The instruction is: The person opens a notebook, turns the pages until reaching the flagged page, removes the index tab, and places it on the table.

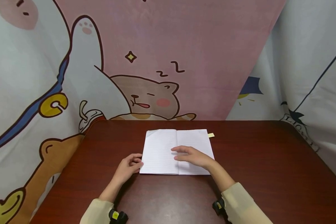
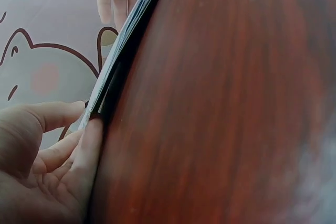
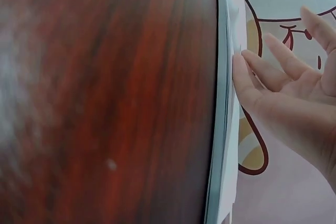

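Note:
An open notebook [image 1: 161, 155] with lined white pages lies on the table, a small yellow tab sticking out on its right side. My left hand [image 1: 128, 166] is at its left edge. In the left wrist view, that thumb and the curled fingers [image 2: 86, 140] hold the lower left edge of the notebook [image 2: 123, 51]. Over the right page my right hand [image 1: 194, 156] reaches toward the centre fold, fingers loosely extended. The right wrist view shows its thumb [image 3: 242, 80] at the page surface and the other fingers spread above.
The dark reddish-brown table [image 1: 268, 174] extends around the notebook. A cartoon-printed cloth [image 1: 207, 62] hangs behind the table and along its sides. Each wrist carries a small black camera [image 1: 118, 216] below the pale sleeve.

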The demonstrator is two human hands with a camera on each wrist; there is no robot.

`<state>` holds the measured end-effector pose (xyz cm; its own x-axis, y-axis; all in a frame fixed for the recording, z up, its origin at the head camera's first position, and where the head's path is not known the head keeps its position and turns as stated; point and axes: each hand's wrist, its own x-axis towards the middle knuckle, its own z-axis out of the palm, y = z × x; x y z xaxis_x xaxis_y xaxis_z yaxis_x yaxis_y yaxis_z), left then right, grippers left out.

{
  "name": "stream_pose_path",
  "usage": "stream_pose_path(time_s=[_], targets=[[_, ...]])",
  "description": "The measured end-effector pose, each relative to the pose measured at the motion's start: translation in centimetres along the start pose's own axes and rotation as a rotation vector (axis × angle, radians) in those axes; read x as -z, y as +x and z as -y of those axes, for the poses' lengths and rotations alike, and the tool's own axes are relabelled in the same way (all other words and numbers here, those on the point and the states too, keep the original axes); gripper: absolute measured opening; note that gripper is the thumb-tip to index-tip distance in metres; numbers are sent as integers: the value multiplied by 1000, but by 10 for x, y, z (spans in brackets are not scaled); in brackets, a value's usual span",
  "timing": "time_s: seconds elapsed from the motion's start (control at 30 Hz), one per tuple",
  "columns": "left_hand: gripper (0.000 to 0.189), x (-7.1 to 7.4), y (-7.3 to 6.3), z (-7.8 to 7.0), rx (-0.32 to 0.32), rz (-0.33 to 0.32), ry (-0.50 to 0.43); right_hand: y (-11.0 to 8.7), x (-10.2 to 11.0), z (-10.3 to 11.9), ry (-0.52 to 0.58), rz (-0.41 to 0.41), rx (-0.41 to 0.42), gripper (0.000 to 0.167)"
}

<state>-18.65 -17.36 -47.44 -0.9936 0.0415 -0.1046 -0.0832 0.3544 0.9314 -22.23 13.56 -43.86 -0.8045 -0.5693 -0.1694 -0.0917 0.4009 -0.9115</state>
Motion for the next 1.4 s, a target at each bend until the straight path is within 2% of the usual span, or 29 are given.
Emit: stream_pose_path(time_s=[0.13,0.33,0.4,0.53,0.7,0.9,1.23,1.4], targets=[[36,5,-2,-7,-20,22,43,2,-1,2,-29,22,-14,54],[35,10,-5,-23,-173,-103,445,3,0,2,-12,24,-36,52],[35,9,-5,-30,-210,-124,507,3,0,0,-1,23,-34,52],[35,0,-1,-40,-229,-108,491,2,1,-3,21,8,-1,50],[33,-23,5,-57,-297,-95,499,0,4,-7,101,-36,38,46],[32,-52,14,-70,-404,-6,524,-4,11,-10,116,-90,35,44],[42,-90,26,-80,-440,122,527,-12,25,-10,145,-106,47,46],[45,-105,32,-84,-455,145,616,-18,36,-10,140,-151,38,44]])
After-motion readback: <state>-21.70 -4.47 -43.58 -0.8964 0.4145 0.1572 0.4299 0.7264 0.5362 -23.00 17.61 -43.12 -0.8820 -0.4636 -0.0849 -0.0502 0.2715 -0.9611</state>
